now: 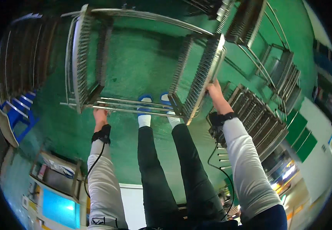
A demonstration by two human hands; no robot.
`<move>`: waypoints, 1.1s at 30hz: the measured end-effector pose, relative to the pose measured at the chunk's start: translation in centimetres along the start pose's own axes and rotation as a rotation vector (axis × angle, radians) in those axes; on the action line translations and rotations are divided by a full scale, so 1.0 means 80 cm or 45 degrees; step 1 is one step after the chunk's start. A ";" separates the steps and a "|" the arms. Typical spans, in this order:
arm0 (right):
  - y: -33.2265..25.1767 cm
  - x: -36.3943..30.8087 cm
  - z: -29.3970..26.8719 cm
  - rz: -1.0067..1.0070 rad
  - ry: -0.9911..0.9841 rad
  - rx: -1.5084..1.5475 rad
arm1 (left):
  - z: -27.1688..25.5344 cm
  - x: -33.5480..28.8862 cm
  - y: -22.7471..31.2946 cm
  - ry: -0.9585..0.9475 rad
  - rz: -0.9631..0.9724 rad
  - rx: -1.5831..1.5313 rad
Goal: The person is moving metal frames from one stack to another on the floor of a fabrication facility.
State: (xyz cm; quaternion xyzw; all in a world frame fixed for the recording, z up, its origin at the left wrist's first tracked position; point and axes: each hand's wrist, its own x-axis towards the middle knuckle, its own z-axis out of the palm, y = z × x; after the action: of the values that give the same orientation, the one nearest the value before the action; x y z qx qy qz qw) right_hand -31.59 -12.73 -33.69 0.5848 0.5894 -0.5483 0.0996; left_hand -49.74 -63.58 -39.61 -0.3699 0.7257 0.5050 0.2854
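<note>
A metal slotted rack [207, 69] is held out in front of me above the floor, its two comb-like side walls joined by long rods. My left hand [100, 115] is closed at its near left corner, by the lower rods; part of the fingers is hidden behind the metal. On the other side, my right hand [216, 96] grips the outer edge of the right side wall, with the fingertips mostly hidden. Each wrist wears a black band with a cable. Between the rack's rods my feet in blue-and-white slippers [145, 99] show below.
More slotted racks [256, 115] stand at the right, and another rack [246, 23] at the far right. At the left are a dark ribbed stack [24, 57] and a blue stool [24, 119]. A table with a blue top [60, 207] stands near left on the green floor [135, 65].
</note>
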 end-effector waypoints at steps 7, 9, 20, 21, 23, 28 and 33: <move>-0.063 -0.018 0.068 -0.079 -0.100 -0.067 | -0.093 0.053 0.049 0.234 -0.201 -0.133; -0.007 -0.019 -0.013 -0.045 0.047 -0.143 | 0.008 -0.014 -0.004 0.009 -0.384 -0.233; 0.019 -0.183 0.022 -0.123 0.243 -0.386 | -0.016 -0.147 0.030 -0.457 -0.370 0.497; 0.034 -0.209 0.016 -0.082 0.238 -0.399 | -0.006 -0.179 0.037 -0.506 -0.325 0.676; 0.027 -0.250 0.021 0.027 0.075 -0.344 | -0.004 -0.209 0.067 -0.561 -0.231 0.754; 0.033 -0.321 0.019 0.040 -0.202 -0.218 | 0.013 -0.252 0.123 -0.711 -0.112 0.745; 0.025 -0.360 -0.019 -0.057 -0.216 -0.098 | 0.026 -0.266 0.148 -0.622 -0.098 0.846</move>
State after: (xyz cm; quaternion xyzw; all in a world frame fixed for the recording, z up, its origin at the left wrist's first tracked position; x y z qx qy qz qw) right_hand -20.66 -28.87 -12.37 0.5186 0.6125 -0.5749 0.1593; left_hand -47.46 -53.77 -17.37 -0.1539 0.7458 0.3053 0.5717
